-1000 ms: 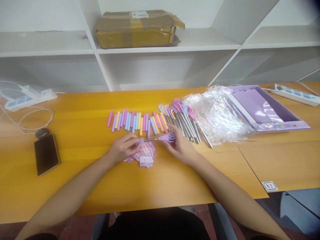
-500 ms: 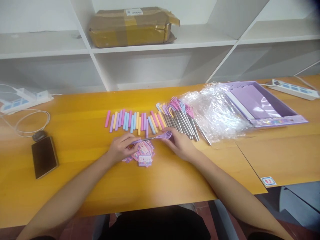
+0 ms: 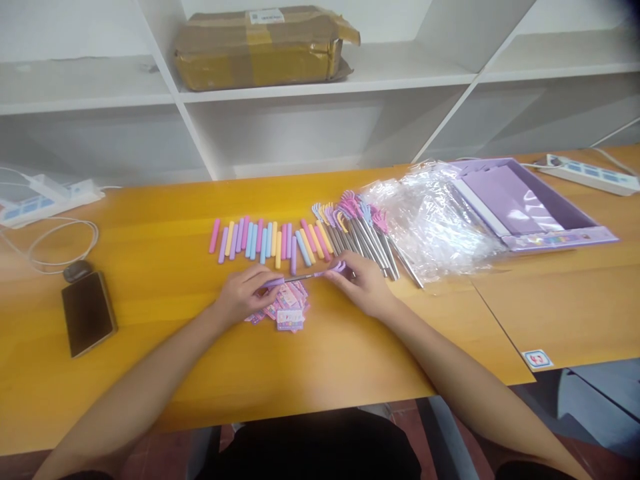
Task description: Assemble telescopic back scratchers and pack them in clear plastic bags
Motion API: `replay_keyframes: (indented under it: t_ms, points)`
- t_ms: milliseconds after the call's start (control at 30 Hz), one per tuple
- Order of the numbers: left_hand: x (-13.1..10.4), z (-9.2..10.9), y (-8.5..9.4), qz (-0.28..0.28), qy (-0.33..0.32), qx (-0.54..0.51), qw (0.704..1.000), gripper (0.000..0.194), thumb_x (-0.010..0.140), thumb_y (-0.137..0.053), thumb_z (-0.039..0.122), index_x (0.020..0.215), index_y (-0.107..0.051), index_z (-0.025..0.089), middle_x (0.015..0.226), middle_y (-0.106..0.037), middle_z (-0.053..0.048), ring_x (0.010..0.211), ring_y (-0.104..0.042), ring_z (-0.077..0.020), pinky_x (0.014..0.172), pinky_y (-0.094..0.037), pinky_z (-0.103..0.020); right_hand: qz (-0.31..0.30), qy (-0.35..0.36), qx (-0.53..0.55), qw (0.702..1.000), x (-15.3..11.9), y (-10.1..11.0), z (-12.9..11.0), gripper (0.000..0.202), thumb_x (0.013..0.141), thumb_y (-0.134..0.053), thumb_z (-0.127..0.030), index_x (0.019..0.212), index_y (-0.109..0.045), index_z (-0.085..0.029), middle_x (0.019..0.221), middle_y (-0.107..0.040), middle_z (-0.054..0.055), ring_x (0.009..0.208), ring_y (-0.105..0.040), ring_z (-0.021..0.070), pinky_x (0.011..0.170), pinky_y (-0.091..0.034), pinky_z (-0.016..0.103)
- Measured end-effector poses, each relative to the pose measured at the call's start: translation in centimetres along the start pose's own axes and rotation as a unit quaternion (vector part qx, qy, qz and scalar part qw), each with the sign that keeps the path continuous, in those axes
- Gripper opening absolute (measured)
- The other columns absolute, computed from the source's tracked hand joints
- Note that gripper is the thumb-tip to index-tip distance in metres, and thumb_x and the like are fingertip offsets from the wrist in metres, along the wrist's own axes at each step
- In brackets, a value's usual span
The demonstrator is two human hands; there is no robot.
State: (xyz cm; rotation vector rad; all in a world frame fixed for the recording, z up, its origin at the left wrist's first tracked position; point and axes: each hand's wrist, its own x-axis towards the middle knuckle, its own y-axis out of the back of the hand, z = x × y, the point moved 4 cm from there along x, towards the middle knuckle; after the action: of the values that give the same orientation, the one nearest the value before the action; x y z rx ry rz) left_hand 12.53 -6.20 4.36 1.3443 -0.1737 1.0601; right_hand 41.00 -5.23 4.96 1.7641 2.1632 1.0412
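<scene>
Between my hands lies a purple back scratcher [image 3: 299,277] with a metal rod, held roughly level. My left hand [image 3: 243,293] is closed around its purple handle. At the other end, my right hand [image 3: 361,283] pinches the purple claw-shaped head. Just below the rod, a loose pile of small printed cards [image 3: 290,313] rests on the table. Beyond my hands is a row of pink, purple, yellow and blue handle tubes [image 3: 263,243]. To the right of these, several metal rods with coloured claw heads [image 3: 367,233] lie bunched together.
Crumpled clear plastic bags [image 3: 435,217] lie beside a purple open box [image 3: 530,200] at the right. A phone [image 3: 89,313] and a white cable are at the left. Power strips [image 3: 53,200] sit near both ends. White shelves with a taped carton [image 3: 265,50] stand behind the table [image 3: 350,373].
The claw head has turned in my right fingers, showing more edge-on now. My left hand keeps its hold on the handle. The view has shifted slightly.
</scene>
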Motion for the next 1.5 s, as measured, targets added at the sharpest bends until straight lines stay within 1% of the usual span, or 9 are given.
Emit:
replay_keyframes:
  t_ms: [133, 333, 633, 933, 1100, 1200, 1300, 1400, 1500]
  points:
    - [-0.3, -0.1, -0.2, -0.004, 0.004, 0.008, 1.000, 0.029, 0.101, -0.074, 0.019, 0.130, -0.072, 0.020, 0.105, -0.080, -0.006, 0.089, -0.077, -0.0156, 0.078, -0.062, -0.026, 0.060, -0.053, 0.107, 0.991, 0.3, 0.1, 0.8, 0.038, 0.102, -0.071, -0.060, 0.112, -0.070, -0.023, 0.104, -0.073, 0.007, 0.083, -0.066, 0.0195, 0.074, -0.053, 0.033]
    - [0.1, 0.0, 0.0, 0.001, 0.008, 0.039, 0.999, 0.021, 0.103, -0.072, 0.019, 0.124, -0.072, 0.019, 0.103, -0.081, -0.005, 0.085, -0.076, -0.0147, 0.074, -0.061, -0.026, 0.064, -0.121, 0.209, 0.968, 0.6, -0.1, 2.2, 0.040, 0.095, -0.078, -0.061, 0.107, -0.068, -0.024, 0.096, -0.070, 0.002, 0.080, -0.066, 0.0177, 0.075, -0.058, 0.033]
    - [-1.0, -0.1, -0.8, -0.081, -0.002, 0.138, 0.987, 0.033, 0.108, -0.062, 0.020, 0.141, -0.067, 0.023, 0.104, -0.078, -0.006, 0.085, -0.075, -0.0172, 0.066, -0.055, -0.026, -0.013, -0.121, 0.253, 0.960, 0.5, -1.1, 1.6, 0.041, 0.092, -0.081, -0.060, 0.110, -0.070, -0.025, 0.089, -0.068, 0.001, 0.077, -0.064, 0.0172, 0.073, -0.058, 0.033]
    - [0.5, 0.0, 0.6, -0.035, -0.003, 0.182, 0.983, 0.028, 0.105, -0.058, 0.010, 0.128, -0.071, 0.020, 0.106, -0.079, -0.010, 0.092, -0.075, -0.0231, 0.079, -0.059, -0.034, 0.035, -0.021, 0.177, 0.983, 0.7, -1.2, 1.0, 0.045, 0.093, -0.082, -0.057, 0.121, -0.071, -0.024, 0.107, -0.070, 0.007, 0.085, -0.070, 0.0188, 0.078, -0.063, 0.036]
    - [5.2, 1.3, 5.9, -0.053, -0.006, 0.218, 0.975, 0.024, 0.107, -0.055, 0.016, 0.124, -0.071, 0.023, 0.101, -0.075, -0.008, 0.083, -0.070, -0.0211, 0.071, -0.053, -0.032, 0.064, 0.099, 0.058, 0.991, 3.4, 1.2, -3.8, 0.025, 0.108, -0.064, -0.041, 0.126, -0.069, -0.025, 0.109, -0.070, 0.009, 0.087, -0.068, 0.0203, 0.079, -0.060, 0.037]
    - [8.6, 3.8, 10.2, -0.055, 0.001, 0.306, 0.950, 0.020, 0.109, -0.055, 0.025, 0.121, -0.072, 0.027, 0.091, -0.068, -0.003, 0.057, -0.049, -0.0145, 0.052, -0.034, -0.030, 0.008, 0.168, -0.029, 0.985, 5.7, 2.8, -9.0, 0.019, 0.110, -0.062, -0.033, 0.124, -0.069, -0.023, 0.108, -0.070, 0.008, 0.088, -0.067, 0.0210, 0.079, -0.056, 0.036]
    - [10.8, 6.8, 13.6, -0.033, 0.005, 0.338, 0.940, 0.017, 0.110, -0.055, 0.026, 0.103, -0.071, 0.027, 0.078, -0.056, 0.000, 0.049, -0.030, -0.0126, 0.049, -0.016, -0.032, -0.048, 0.204, -0.144, 0.967, 7.1, 3.5, -14.0, 0.011, 0.111, -0.062, -0.031, 0.113, -0.068, -0.022, 0.101, -0.070, 0.007, 0.083, -0.065, 0.0202, 0.072, -0.048, 0.032]
    - [11.5, 8.6, 14.9, -0.024, 0.028, 0.336, 0.941, 0.019, 0.110, -0.055, 0.023, 0.097, -0.069, 0.025, 0.077, -0.055, -0.001, 0.054, -0.042, -0.0156, 0.051, -0.024, -0.034, -0.035, 0.227, -0.221, 0.948, 7.7, 3.7, -17.3, 0.020, 0.113, -0.058, -0.026, 0.095, -0.065, -0.021, 0.092, -0.068, 0.005, 0.076, -0.060, 0.0180, 0.068, -0.042, 0.031]
    - [11.4, 8.4, 14.9, -0.033, 0.026, 0.327, 0.944, 0.016, 0.110, -0.055, 0.019, 0.107, -0.069, 0.024, 0.085, -0.064, -0.002, 0.071, -0.059, -0.0201, 0.059, -0.039, -0.035, -0.051, 0.238, -0.231, 0.942, 7.8, 3.6, -18.2, 0.026, 0.114, -0.058, -0.028, 0.090, -0.063, -0.020, 0.091, -0.068, 0.004, 0.074, -0.061, 0.0162, 0.067, -0.042, 0.030]
